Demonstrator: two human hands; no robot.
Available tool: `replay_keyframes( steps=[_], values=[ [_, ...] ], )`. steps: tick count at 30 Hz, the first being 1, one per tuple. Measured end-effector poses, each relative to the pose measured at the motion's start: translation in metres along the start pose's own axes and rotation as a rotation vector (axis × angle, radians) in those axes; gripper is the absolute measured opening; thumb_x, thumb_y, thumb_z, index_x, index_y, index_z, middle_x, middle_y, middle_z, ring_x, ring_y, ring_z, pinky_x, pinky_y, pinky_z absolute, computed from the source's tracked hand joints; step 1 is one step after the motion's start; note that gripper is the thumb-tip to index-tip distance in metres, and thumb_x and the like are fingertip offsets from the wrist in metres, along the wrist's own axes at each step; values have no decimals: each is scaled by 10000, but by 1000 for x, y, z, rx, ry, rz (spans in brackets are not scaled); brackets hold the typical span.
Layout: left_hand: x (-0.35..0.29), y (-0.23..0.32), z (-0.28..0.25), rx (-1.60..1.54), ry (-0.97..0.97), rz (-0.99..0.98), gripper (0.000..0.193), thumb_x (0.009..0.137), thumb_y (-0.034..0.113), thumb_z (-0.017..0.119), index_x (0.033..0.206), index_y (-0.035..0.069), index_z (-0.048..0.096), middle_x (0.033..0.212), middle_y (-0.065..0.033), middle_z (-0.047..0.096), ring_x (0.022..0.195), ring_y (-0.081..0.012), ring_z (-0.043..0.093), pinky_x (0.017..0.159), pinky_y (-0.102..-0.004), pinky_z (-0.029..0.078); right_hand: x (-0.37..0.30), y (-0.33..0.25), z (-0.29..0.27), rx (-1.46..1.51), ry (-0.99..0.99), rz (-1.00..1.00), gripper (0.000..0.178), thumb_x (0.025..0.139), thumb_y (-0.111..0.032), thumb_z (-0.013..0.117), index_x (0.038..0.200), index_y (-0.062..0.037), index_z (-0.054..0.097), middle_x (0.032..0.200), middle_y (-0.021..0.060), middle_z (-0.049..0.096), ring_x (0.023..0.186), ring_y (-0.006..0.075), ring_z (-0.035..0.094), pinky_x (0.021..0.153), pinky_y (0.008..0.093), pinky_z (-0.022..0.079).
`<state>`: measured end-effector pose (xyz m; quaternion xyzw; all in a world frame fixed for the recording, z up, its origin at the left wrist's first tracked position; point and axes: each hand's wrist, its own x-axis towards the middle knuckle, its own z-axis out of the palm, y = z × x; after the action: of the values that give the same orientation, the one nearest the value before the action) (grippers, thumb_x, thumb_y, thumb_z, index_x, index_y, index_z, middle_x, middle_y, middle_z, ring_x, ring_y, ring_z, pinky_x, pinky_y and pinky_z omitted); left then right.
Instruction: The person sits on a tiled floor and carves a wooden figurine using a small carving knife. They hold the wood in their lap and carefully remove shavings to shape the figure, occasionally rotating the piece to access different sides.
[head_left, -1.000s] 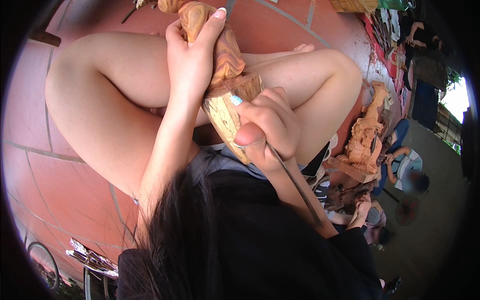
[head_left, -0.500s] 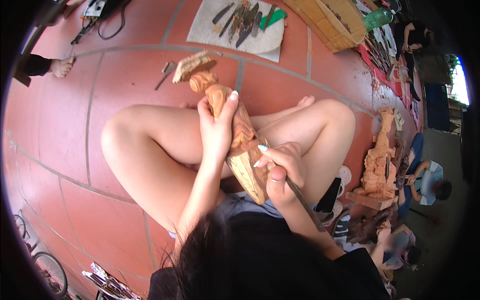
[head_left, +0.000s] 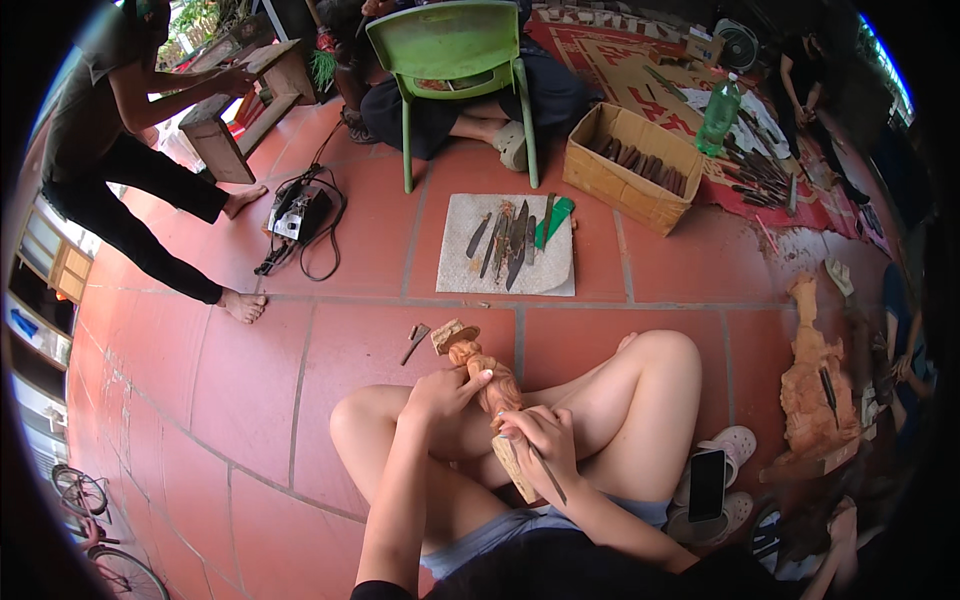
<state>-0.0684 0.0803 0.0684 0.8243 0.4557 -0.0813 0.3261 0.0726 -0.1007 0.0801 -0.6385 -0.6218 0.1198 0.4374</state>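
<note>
A carved reddish wooden figure leans over my crossed legs, its pale, rough base toward me and a wide, rough top at the far end. My left hand is wrapped round its upper part, thumb laid along the carving. Low on the figure, my right hand grips a slim dark carving tool, whose shank slants back toward my wrist. The fingers hide the tool's working end, at the wood just above the base. Beyond my left knee, a small blade-like tool lies on the tiles.
Ahead, a pale mat bears several dark blades and a green piece. A cardboard box of tools stands behind it, beside a green bottle. To my right are a phone, clogs and a large carving. A person holds a wooden stool at left.
My view has lifted, bringing the green chair and other people into sight and setting my hands lower in the picture. Both hands keep their hold on the figure and the carving tool.
</note>
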Motion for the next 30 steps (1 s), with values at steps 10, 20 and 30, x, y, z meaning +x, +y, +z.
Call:
replay_keyframes(
  steps=[10,20,30],
  values=[
    [-12,18,-11,6,-61,31,663,997,661,478,1019,61,760,1009,-173,734,993,-350,694,890,-448,534,12,22,-12,-26,105,55,145,1018,-287,608,996,-158,670,867,-43,742,796,172,667,818,384,362],
    [-4,-15,26,136,271,258,576,1020,554,523,876,37,731,824,-182,716,800,-400,688,734,-501,535,16,15,-11,-25,116,18,121,1013,-209,594,965,-142,683,859,-31,740,769,173,669,821,369,367],
    [-109,50,54,-538,573,-234,389,1012,349,660,901,-20,713,768,-164,731,754,-257,744,660,-382,556,17,13,-5,4,82,104,195,1050,-278,564,984,-135,679,813,0,721,775,208,658,833,390,356]
  ],
)
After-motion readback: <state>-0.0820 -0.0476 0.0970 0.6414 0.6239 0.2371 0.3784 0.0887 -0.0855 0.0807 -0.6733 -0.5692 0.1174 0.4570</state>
